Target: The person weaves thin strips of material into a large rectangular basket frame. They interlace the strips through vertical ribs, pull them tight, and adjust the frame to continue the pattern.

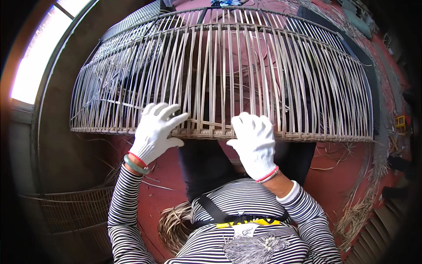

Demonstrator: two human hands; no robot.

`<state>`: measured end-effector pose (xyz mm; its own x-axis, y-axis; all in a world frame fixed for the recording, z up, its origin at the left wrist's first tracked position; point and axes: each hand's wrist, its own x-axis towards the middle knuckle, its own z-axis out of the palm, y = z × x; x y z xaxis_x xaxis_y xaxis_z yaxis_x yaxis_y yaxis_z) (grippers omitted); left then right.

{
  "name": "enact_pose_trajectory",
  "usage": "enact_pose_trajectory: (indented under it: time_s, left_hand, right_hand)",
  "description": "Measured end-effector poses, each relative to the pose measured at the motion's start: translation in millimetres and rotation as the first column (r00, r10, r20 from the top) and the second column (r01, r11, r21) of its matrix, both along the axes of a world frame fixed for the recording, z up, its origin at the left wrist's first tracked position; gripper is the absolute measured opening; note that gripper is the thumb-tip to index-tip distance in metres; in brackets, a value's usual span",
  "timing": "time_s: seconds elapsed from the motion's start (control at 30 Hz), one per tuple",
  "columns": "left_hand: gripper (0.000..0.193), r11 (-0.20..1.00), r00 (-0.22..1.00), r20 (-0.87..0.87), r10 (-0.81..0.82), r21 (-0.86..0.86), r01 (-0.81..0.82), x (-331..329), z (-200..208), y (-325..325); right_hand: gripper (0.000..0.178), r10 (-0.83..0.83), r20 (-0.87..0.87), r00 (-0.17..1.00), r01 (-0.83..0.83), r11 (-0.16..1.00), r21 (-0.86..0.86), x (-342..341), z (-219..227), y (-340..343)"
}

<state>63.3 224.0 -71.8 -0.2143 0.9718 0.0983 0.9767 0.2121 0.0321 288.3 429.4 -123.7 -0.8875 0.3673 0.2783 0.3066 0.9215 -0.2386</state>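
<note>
A wide, curved wicker frame (231, 79) with many upright strands and a braided near edge lies across in front of me, above my legs. My left hand (156, 130), in a white knit glove, reaches over that edge left of the middle, fingers and thumb spread apart. My right hand (255, 141), gloved the same way, has its fingers bent over the edge and its thumb on the near side, gripping it. A thin wicker strand (211, 123) runs between the hands just above the braid. The right fingertips are partly hidden among the uprights.
Bundled loose strands (173, 226) lie on the red floor (169, 193) beside my left hip. More scraps (358, 215) are heaped at right. Another wicker panel (70, 209) stands at lower left, below a bright window (44, 44). A small yellow object (400, 124) sits far right.
</note>
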Motion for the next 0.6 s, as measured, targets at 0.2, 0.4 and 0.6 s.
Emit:
enact_pose_trajectory:
  time_s: [0.2, 0.4, 0.6]
  left_hand:
    - [0.063, 0.973, 0.979, 0.152, 0.135, 0.167, -0.160, 9.9, -32.7, -3.9]
    - [0.044, 0.932, 0.986, 0.090, 0.140, 0.325, -0.161, 24.0, -47.4, -15.5]
    - [0.059, 0.912, 0.980, 0.104, 0.168, 0.361, -0.195, 32.3, -43.9, -14.2]
  right_hand:
    - [0.053, -0.090, -0.040, 0.995, 0.093, 0.990, 0.108, 2.2, -6.3, -8.4]
    - [0.045, 0.048, -0.138, 0.989, -0.025, 0.986, 0.165, 8.2, -24.7, 5.3]
    - [0.058, -0.015, -0.227, 0.974, 0.014, 1.000, -0.005, 6.6, -21.6, -9.3]
